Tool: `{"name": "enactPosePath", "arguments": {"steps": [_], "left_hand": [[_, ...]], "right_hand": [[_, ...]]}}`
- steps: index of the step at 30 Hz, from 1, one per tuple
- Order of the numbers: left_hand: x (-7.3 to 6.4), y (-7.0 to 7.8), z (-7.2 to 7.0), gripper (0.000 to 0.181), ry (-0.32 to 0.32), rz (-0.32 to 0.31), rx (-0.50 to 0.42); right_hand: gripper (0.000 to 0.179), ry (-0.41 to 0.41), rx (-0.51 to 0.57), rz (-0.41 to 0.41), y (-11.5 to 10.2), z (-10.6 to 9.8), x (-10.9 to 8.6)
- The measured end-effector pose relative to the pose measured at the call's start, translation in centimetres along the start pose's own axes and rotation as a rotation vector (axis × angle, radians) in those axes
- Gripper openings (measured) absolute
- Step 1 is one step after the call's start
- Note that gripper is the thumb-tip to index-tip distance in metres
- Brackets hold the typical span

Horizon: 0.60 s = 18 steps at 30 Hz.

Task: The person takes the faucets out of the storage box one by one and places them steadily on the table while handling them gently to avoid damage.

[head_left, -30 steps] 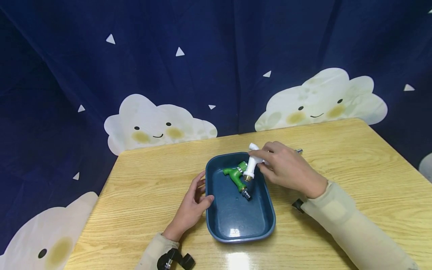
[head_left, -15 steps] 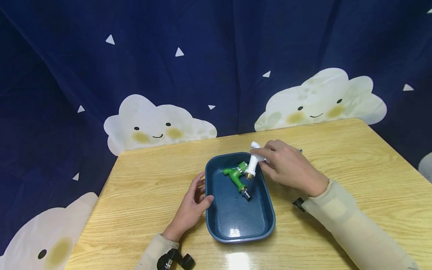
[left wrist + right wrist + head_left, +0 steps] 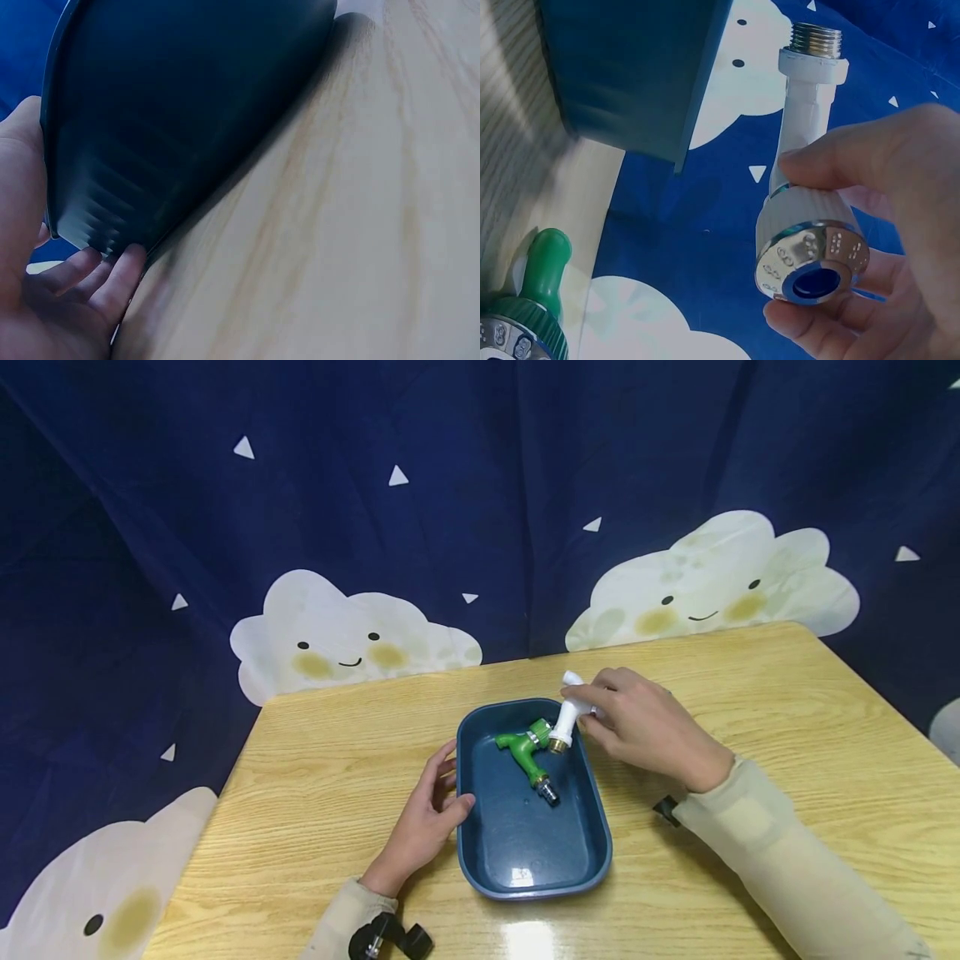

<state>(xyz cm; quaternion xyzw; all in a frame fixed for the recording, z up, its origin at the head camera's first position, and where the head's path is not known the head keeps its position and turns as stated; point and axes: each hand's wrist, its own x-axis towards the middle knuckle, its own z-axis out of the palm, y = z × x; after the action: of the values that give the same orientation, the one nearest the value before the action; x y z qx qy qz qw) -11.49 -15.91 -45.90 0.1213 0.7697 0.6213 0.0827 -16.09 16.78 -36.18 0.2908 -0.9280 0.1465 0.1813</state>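
Observation:
My right hand (image 3: 637, 722) grips a white tap (image 3: 567, 714) over the far right rim of a dark blue tray (image 3: 532, 852). Right wrist view: thumb and fingers are round the ribbed knob (image 3: 806, 217) of that tap, its threaded brass end pointing up in that picture. Inside the tray, towards its far end, lies a green tap (image 3: 525, 752) with a metal hose nozzle. My left hand (image 3: 423, 822) holds the tray's left side, thumb at the rim and fingers against the outer wall, as the left wrist view also shows in its fingers (image 3: 120, 285).
Another green tap (image 3: 546, 277) rests on the wooden table (image 3: 315, 793), outside the tray; in the head view my right hand hides nearly all of it. A dark blue curtain (image 3: 465, 510) with clouds hangs behind the table's far edge.
My right hand has carried the white tap slightly up and to the right in the head view. The left hand, tray and green tap inside it stay in place.

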Motion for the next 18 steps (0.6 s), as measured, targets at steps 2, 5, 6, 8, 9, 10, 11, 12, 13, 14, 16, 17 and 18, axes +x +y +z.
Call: {"name": "enactPosePath", "arguments": {"steps": [2,5,6,8,9,10,11,12,13,14,16,17,18], "left_hand": [[0.0,0.0,0.0,0.075,-0.002,0.006,0.001],[0.0,0.0,0.0,0.075,-0.003,0.012,0.004],[0.0,0.0,0.0,0.074,-0.002,0.012,0.006],[0.0,0.1,0.0,0.074,0.003,0.009,0.010],[0.0,0.1,0.1,0.074,0.006,0.007,0.011],[0.0,0.0,0.1,0.074,0.009,0.005,0.013],[0.0,0.1,0.1,0.074,0.011,0.003,0.016],[0.0,0.0,0.1,0.074,0.013,0.001,0.018],[0.0,0.1,0.1,0.074,0.015,0.000,0.019],[0.0,0.1,0.1,0.074,0.015,-0.001,0.020],[0.0,0.1,0.1,0.074,0.016,-0.003,0.023],[0.0,0.1,0.1,0.075,0.016,-0.004,0.024],[0.0,0.1,0.1,0.075,0.016,-0.004,0.024]], "right_hand": [[0.039,0.003,-0.004,0.000,0.2,0.0,0.0],[0.041,0.014,-0.006,-0.005,0.4,-0.1,0.0],[0.040,0.020,-0.009,-0.008,0.4,-0.1,0.0],[0.040,0.031,-0.013,-0.013,0.6,-0.1,0.0],[0.040,0.036,-0.014,-0.013,0.7,-0.1,0.0],[0.039,0.039,-0.015,-0.013,0.7,-0.2,-0.1],[0.039,0.042,-0.016,-0.011,0.8,-0.2,-0.1],[0.039,0.041,-0.016,-0.008,0.9,-0.2,-0.1],[0.039,0.039,-0.015,-0.004,0.9,-0.2,-0.1],[0.039,0.037,-0.014,0.000,1.0,-0.2,0.0],[0.038,0.034,-0.013,0.007,1.1,-0.3,0.0],[0.038,0.032,-0.011,0.010,1.1,-0.3,0.0],[0.038,0.031,-0.009,0.012,1.2,-0.3,0.0]]}}
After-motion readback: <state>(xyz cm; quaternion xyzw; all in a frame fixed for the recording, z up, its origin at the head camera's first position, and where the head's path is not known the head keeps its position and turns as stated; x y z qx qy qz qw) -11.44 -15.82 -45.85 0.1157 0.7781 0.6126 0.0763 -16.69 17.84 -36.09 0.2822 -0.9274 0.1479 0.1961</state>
